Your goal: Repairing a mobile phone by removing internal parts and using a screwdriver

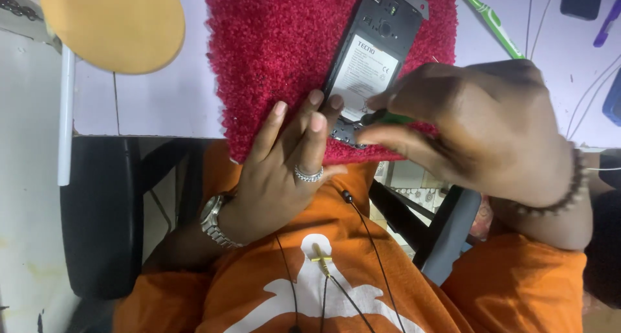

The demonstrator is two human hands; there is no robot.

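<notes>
Both hands (284,158) (479,126) touch opened phone (372,55) between them.

I see a pale lilac tabletop (162,106) filling the upper part of my view, its near edge running across above my lap. A shaggy red fabric mat (278,55) lies on it, overhanging that near edge a little. On the mat rests an opened dark grey phone with its back cover off (375,42), tilted slightly off square. At the far left sits a round flat mustard-yellow disc (113,22), partly over the table's side. Right of the mat lies a slim green-and-white stick-shaped tool (491,19), and thin dark cables (530,16) cross the surface. At the right edge I see a dark blue rectangular object (582,0) and a purple pen-like item (607,25), both cropped.
</notes>
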